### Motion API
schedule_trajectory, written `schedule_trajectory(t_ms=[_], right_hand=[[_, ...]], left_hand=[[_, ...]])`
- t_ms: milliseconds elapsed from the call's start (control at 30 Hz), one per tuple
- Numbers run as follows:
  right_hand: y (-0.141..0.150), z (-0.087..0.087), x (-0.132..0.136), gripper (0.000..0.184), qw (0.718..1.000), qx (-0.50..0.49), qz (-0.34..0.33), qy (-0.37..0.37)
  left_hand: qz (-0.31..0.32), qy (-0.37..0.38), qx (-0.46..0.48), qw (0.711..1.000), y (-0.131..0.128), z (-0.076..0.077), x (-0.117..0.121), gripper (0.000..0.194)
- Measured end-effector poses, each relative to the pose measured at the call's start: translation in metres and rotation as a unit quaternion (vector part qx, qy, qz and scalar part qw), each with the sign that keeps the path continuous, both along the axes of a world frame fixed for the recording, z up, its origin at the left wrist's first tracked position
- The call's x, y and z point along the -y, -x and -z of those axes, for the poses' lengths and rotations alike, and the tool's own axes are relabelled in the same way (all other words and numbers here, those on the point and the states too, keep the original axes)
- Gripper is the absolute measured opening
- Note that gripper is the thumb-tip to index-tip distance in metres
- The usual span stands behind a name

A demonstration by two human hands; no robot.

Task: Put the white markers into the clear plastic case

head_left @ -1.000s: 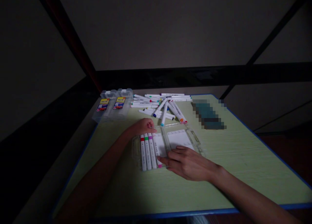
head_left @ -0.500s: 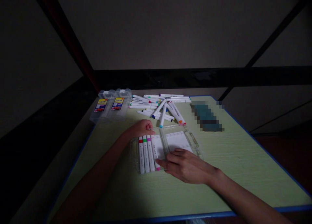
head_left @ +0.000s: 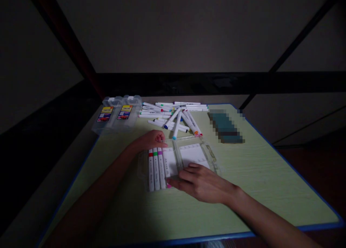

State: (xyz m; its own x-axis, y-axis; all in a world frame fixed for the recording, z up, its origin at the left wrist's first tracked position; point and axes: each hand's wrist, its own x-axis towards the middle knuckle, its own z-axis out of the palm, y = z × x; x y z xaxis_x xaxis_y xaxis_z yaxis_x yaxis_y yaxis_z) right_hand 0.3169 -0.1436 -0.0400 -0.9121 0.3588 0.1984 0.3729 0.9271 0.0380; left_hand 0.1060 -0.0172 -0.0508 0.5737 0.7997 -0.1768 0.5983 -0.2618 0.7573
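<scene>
A clear plastic marker case (head_left: 177, 152) lies unfolded on the table. Three white markers with red, green and purple bands (head_left: 155, 168) stand side by side in its left half. To their right lies a pink-tipped white marker (head_left: 167, 164). At its upper end is the thumb of my left hand (head_left: 153, 139), the other fingers curled closed over the case's far edge; what they grip is hidden. My right hand (head_left: 198, 183) is closed at the pink-tipped marker's lower end, index finger on it and the other fingers bent over the case.
Several loose white markers (head_left: 175, 115) are heaped beyond the case. Two clear cases with yellow-and-blue labels (head_left: 115, 120) sit at the back left. A blurred-out teal flat object (head_left: 226, 127) lies at right on the blue-edged table (head_left: 265, 190).
The whole view has shifted slightly, so everything appears a little further left. My right index finger stays on the pink-tipped marker, and my left hand keeps its place at the other end.
</scene>
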Motion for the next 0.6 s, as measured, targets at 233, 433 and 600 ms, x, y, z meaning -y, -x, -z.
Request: schedule_trajectory(t_ms=[233, 433, 600], right_hand=[[0.0011, -0.0011, -0.0006, 0.033, 1.000, -0.001, 0.006, 0.012], [0.0009, -0.0004, -0.0002, 0.032, 1.000, -0.001, 0.010, 0.018], [0.0011, -0.0008, -0.0002, 0.031, 1.000, -0.004, 0.006, 0.016]], left_hand=[[-0.010, -0.006, -0.010, 1.000, -0.0015, -0.0007, 0.0000, 0.024], [-0.004, -0.016, -0.002, 1.000, -0.0006, 0.0013, -0.0016, 0.026], [-0.007, -0.017, 0.003, 1.000, -0.0002, 0.0034, -0.0015, 0.023]])
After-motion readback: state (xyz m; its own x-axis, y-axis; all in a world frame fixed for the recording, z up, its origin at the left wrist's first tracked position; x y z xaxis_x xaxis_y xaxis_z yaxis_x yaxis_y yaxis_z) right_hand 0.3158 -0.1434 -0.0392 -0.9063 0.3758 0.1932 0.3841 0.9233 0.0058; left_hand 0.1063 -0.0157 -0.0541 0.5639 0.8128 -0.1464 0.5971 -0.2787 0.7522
